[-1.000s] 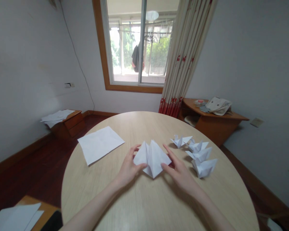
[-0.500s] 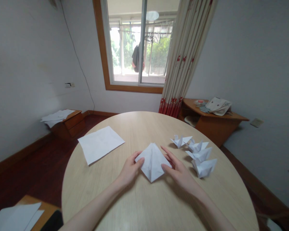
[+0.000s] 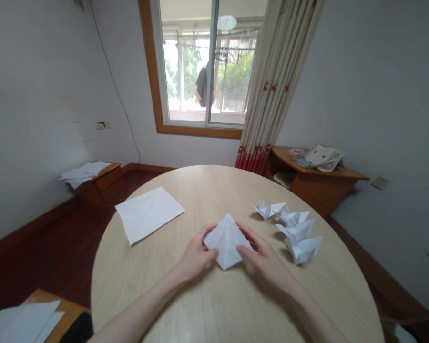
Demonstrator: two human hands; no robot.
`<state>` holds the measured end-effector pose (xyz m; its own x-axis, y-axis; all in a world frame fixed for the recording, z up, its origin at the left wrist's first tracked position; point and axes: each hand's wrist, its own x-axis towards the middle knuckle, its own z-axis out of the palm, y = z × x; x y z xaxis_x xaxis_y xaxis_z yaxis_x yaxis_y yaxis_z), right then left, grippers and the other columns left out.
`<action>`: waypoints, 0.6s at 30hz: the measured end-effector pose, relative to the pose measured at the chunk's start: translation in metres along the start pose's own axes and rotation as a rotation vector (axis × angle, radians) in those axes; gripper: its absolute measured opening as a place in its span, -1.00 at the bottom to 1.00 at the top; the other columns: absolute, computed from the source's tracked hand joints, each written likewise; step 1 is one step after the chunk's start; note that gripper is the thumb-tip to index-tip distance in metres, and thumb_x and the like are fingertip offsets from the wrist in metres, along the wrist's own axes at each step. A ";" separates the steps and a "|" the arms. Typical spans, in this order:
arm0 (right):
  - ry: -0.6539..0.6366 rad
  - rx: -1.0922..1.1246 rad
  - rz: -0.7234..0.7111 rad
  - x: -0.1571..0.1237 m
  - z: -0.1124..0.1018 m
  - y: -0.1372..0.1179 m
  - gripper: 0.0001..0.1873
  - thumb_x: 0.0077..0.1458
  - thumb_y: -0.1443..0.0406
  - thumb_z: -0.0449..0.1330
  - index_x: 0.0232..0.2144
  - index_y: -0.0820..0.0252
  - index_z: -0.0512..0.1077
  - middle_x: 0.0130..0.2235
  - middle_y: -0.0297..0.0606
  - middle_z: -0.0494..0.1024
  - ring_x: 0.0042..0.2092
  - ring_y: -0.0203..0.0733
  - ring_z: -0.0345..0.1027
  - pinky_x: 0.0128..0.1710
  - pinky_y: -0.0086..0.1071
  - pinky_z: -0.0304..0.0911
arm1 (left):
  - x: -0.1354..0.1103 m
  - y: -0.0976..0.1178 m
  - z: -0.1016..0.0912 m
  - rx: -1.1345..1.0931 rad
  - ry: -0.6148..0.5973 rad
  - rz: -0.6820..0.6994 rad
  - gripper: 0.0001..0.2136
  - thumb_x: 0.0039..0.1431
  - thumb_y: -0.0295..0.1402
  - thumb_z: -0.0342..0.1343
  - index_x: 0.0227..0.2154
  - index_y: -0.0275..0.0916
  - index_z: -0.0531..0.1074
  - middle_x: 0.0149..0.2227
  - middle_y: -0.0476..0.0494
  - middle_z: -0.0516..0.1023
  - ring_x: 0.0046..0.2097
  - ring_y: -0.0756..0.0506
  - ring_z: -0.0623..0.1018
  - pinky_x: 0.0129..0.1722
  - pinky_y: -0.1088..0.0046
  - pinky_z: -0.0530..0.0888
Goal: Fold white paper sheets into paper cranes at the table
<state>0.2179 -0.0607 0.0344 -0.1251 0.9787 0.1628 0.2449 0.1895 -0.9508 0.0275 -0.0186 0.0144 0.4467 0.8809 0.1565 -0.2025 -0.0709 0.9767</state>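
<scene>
A folded white sheet of paper (image 3: 227, 244), diamond-shaped with crease lines, is held just over the middle of the round table (image 3: 214, 309). My left hand (image 3: 199, 252) grips its left corner, thumb on the front and fingers behind. On the opposite corner, my right hand (image 3: 259, 252) holds it the same way, thumb in front, with the other fingers partly hidden behind the paper. To the right, several folded paper cranes (image 3: 302, 247) stand in a slanting row. A flat stack of white paper (image 3: 150, 214) lies to the left.
A low wooden cabinet (image 3: 109, 183) with papers on top is at the left wall. At the right, a wooden corner desk (image 3: 318, 183) carries a cloth bag (image 3: 325, 157). More white sheets (image 3: 21, 319) lie on a wooden surface at lower left. A curtain (image 3: 271, 85) hangs beside the window.
The open centre slit no longer shows on the folded paper; a smoother face is toward me. Both hands have moved slightly inward, and my right index finger has gone behind the paper.
</scene>
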 end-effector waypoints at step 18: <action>0.133 -0.146 -0.017 0.000 -0.003 0.003 -0.39 0.00 0.10 0.23 0.09 0.15 0.29 0.05 -0.07 0.41 0.09 0.05 0.26 0.08 -0.05 0.17 | 0.002 0.001 -0.003 0.052 0.084 -0.012 -0.51 -0.12 -0.07 0.33 -0.19 -0.32 0.49 -0.26 -0.20 0.57 -0.22 -0.18 0.53 -0.28 0.43 0.42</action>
<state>0.2220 -0.0595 0.0320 -0.0050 0.9752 0.2211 0.3819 0.2062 -0.9009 0.0254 -0.0159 0.0147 0.3733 0.9179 0.1343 -0.1511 -0.0827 0.9851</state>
